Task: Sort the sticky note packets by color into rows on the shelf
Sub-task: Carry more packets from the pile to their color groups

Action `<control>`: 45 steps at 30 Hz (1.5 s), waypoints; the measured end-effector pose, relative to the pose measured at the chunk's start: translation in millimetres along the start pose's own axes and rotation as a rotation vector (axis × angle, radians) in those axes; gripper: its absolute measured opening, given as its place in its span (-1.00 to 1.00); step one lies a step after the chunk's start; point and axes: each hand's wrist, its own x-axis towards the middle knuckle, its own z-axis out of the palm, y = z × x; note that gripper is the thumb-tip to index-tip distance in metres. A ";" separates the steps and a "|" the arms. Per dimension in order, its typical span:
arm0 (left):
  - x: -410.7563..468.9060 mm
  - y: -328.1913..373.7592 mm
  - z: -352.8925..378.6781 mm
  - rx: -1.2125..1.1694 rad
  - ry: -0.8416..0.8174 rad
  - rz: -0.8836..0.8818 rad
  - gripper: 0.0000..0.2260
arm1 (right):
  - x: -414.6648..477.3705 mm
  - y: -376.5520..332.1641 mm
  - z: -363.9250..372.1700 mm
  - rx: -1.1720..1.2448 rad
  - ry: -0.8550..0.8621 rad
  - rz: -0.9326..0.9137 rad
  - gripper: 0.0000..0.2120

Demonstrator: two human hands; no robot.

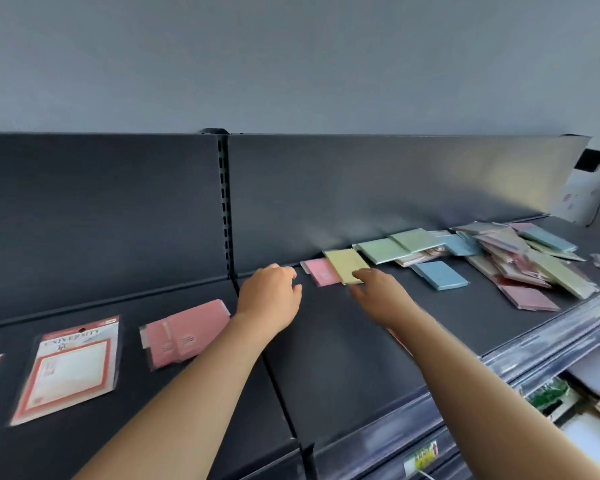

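Observation:
On the dark shelf (343,341), a yellow packet (345,265) lies over the right edge of a pink packet (321,271) near the back panel. My right hand (378,289) pinches the yellow packet's front end. My left hand (271,289) hovers just left of the pink packet with fingers loosely curled, holding nothing. Two green packets (392,247) overlap behind, and a blue packet (440,275) lies alone. A mixed pile of packets (520,261) in pink, yellow, blue and lilac covers the shelf's right end.
A larger pink packet (184,334) and a red-bordered "University" card pack (70,368) lie on the left shelf section. A slotted upright (224,202) divides the back panels. Price rails (534,351) edge the shelf front, with goods on a lower shelf (568,400) at right.

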 end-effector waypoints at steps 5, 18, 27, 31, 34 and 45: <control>42.7 25.1 33.2 0.056 -0.064 -0.040 -0.72 | 49.1 30.4 3.8 -0.090 -0.096 -0.175 -0.77; 51.0 45.0 46.9 0.164 -0.048 -0.115 -0.76 | 61.7 55.5 6.1 0.101 -0.075 -0.242 -0.79; 58.9 44.4 45.7 0.003 -0.191 -0.424 -0.31 | 67.9 50.2 8.7 0.133 -0.187 -0.195 -0.37; 41.6 51.1 37.9 -0.180 -0.091 -0.417 -0.52 | 61.7 40.2 9.8 0.318 -0.194 -0.119 -0.20; 25.7 48.3 30.5 -0.183 0.009 -0.347 -0.65 | 57.0 29.4 11.9 0.389 -0.165 -0.119 -0.24; -51.1 -23.4 -40.7 -0.395 0.188 -0.393 -0.75 | 20.3 -50.0 8.8 0.558 -0.219 -0.284 -0.48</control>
